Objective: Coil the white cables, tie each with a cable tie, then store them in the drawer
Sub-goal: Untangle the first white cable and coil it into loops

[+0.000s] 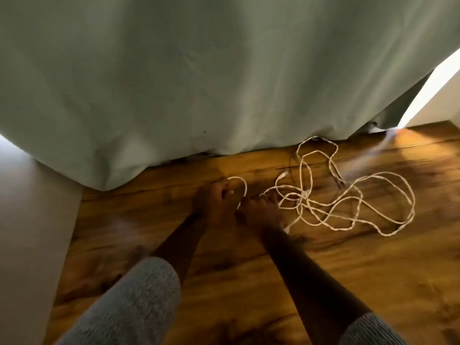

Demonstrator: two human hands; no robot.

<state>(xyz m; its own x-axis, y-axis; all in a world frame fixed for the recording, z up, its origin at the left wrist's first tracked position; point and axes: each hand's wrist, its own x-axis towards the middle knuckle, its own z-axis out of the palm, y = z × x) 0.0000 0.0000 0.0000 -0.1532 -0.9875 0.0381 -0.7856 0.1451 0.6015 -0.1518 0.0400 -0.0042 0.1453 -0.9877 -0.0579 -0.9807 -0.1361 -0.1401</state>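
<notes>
White cables (348, 195) lie in a loose tangle on the wooden floor (323, 270), to the right of both hands. My left hand (211, 205) pinches one end of a cable, which arches in a small loop (242, 185) over to my right hand (261, 212). That hand grips the same cable low on the floor, at the tangle's left edge. One strand runs up under the hanging cloth. No cable tie or drawer is in view.
A pale green sheet (199, 83) hangs down to the floor just beyond the hands. A white panel (29, 220) stands at the left edge. A bright white wall (443, 95) shows at the far right.
</notes>
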